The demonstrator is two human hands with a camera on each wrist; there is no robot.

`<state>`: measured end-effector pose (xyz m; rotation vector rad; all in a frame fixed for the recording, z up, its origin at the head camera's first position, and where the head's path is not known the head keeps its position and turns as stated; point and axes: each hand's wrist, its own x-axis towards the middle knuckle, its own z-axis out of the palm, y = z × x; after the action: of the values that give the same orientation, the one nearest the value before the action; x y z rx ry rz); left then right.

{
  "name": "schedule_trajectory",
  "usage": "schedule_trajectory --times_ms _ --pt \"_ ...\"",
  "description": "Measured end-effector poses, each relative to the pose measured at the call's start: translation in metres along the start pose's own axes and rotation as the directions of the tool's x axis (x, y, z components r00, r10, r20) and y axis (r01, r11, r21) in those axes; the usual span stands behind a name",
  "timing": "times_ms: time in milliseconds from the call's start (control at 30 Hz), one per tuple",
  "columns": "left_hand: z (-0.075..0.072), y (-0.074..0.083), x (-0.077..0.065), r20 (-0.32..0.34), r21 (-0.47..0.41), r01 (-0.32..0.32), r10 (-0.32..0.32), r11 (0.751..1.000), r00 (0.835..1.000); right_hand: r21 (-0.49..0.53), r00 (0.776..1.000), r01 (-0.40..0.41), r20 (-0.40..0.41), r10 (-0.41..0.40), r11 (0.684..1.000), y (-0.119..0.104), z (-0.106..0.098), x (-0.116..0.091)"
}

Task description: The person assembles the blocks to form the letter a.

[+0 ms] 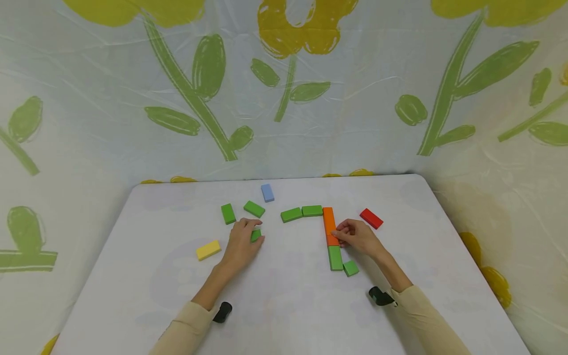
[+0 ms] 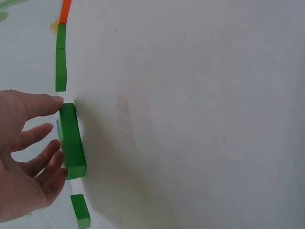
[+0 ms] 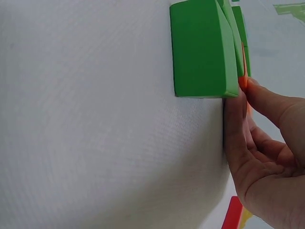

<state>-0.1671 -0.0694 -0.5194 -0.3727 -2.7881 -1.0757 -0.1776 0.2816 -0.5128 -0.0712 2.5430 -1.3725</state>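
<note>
My left hand (image 1: pixel 243 242) is spread loosely around a green block (image 1: pixel 256 235), the thumb close to one end. In the left wrist view, the fingers lie behind that green block (image 2: pixel 72 138); whether they touch it is hard to tell. My right hand (image 1: pixel 360 237) pinches the nearer orange block (image 1: pixel 332 240) between thumb and fingers. Beyond it, the farther orange block (image 1: pixel 328 218) stands in line. A green block (image 1: pixel 335 258) joins the near end of this line, with a smaller-looking green block (image 1: pixel 351 268) beside it. In the right wrist view, a green block (image 3: pixel 200 52) partly hides the orange one.
Two green blocks (image 1: pixel 291 215) run leftward from the far orange end. Farther left lie a green block (image 1: pixel 254 208), another green block (image 1: pixel 228 214), a blue block (image 1: pixel 267 193) and a yellow block (image 1: pixel 208 250). A red block (image 1: pixel 371 218) lies beyond my right hand on the white table (image 1: pixel 284 315).
</note>
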Motion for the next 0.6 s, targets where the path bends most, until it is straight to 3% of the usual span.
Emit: schedule_trajectory --times_ms 233,600 --pt "-0.0068 -0.0073 -0.0048 0.045 0.056 0.028 -0.030 0.998 0.999 0.024 1.000 0.007 0.018 -0.008 1.000 0.0010 -0.0004 0.0004" --pt "-0.0016 -0.0035 -0.0062 0.101 0.008 0.059 -0.059 0.998 0.993 0.024 1.000 0.021 0.006 -0.021 0.999 0.0025 -0.0006 0.0017"
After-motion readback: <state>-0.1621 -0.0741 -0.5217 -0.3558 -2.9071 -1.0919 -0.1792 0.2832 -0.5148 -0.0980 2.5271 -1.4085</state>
